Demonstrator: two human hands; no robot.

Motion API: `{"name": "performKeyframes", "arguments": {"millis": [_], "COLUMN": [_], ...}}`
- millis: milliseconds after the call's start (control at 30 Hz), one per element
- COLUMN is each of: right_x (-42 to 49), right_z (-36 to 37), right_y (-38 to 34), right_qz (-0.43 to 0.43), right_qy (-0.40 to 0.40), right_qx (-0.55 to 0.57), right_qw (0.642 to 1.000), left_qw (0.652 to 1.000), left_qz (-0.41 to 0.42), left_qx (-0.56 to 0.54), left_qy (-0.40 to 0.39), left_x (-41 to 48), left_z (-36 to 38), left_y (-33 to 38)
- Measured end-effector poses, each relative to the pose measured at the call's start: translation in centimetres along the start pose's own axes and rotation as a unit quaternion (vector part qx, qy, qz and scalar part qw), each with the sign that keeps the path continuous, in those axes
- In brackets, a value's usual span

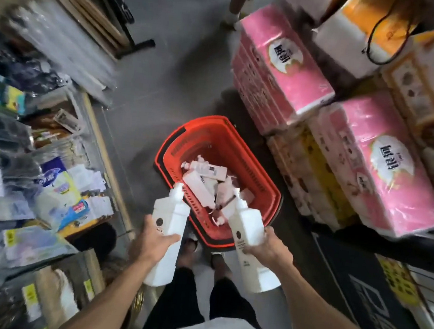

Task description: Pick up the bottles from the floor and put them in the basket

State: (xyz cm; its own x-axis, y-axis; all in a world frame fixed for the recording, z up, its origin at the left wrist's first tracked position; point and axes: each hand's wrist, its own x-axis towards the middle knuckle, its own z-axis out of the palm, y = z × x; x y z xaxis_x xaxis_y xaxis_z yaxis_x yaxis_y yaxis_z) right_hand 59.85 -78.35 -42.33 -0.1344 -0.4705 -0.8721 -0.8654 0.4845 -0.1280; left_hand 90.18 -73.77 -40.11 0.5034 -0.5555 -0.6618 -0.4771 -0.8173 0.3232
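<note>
- Left bottle: white, with a pump top. It is off the floor and held over the near-left rim of the basket, pump end pointing away from the person and into the basket.
- The left hand is clamped round its lower body. The thumb lies across the front face, just below a dark round logo.
- Right bottle: same white type, also off the floor, held over the near-right rim with its pump end towards the basket.
- The right hand is wrapped round its right side, fingers curled behind the body.
- The basket is red plastic and stands on the grey floor directly ahead of the person's feet. A dark band runs along its left rim.
- A heap of white bottles lies tumbled inside the basket, pointing various ways.
- Pink tissue packs are stacked near the basket's right side, on top of cream and yellow packs.
- A shelf of packaged goods runs along the left; the items are blurred and the labels cannot be read.
- A dark printed mat lies on the floor at near right.
- Another person's legs show at the top edge.
</note>
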Motion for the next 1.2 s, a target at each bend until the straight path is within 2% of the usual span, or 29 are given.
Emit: {"name": "performKeyframes", "arguments": {"millis": [267,400,633,867,1200], "right_x": [7.4,11.0,20.3,31.9,40.4], "right_z": [0.5,0.6,2.2,5.5,9.1], "right_y": [-4.6,-6.8,-9.3,-9.1,-6.4], "right_qz": [-0.014,-0.03,-0.025,-0.065,-0.017], "right_qy": [0.032,0.055,0.085,0.115,0.128], "right_qx": [0.045,0.081,0.132,0.064,0.022], "right_qw": [0.998,0.995,0.987,0.989,0.991], "left_qw": [0.997,0.993,0.991,0.994,0.995], "left_qz": [0.013,0.04,0.041,-0.005,-0.054], "left_qx": [-0.054,-0.098,-0.089,-0.071,-0.071], "left_qy": [-0.056,-0.06,-0.094,-0.084,-0.032], "left_x": [11.2,16.7,27.1,36.7,43.2], "left_z": [4.4,7.0,13.3,21.2,29.0], "left_y": [6.1,9.0,11.9,10.8,8.6]}}
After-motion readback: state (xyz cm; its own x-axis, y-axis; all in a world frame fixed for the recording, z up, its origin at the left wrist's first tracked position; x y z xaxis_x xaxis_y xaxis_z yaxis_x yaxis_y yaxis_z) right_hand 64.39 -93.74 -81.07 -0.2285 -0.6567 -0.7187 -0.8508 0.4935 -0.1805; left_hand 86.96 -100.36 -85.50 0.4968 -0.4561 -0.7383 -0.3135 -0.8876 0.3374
